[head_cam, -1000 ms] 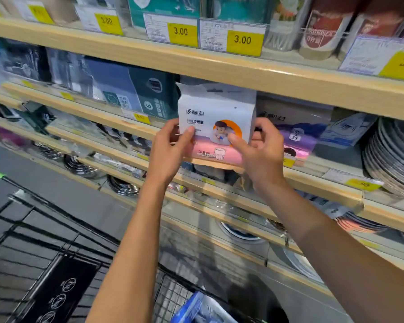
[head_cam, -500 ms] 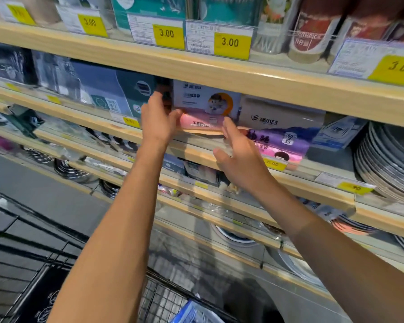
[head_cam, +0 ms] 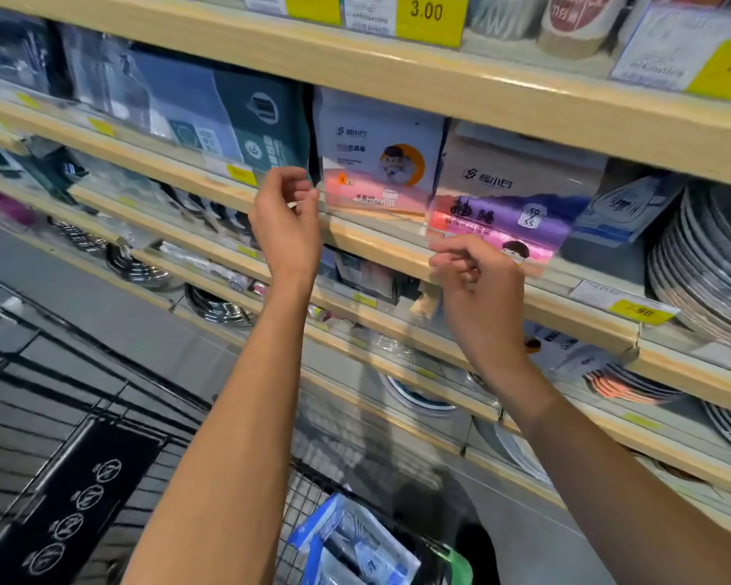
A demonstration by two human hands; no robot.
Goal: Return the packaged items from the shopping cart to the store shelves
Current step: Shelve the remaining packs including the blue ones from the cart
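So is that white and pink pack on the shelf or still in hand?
On the shelf: the white and pink pack stands upright, untouched.

White-and-pink package (head_cam: 376,162) went from both hands onto the wooden shelf (head_cam: 380,238), set back from its front edge. Left hand (head_cam: 285,221) and right hand (head_cam: 477,285) let go, withdrew, fingers loosely curled, empty.

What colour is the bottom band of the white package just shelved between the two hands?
Pink, under an orange circle, on the white package; head view.
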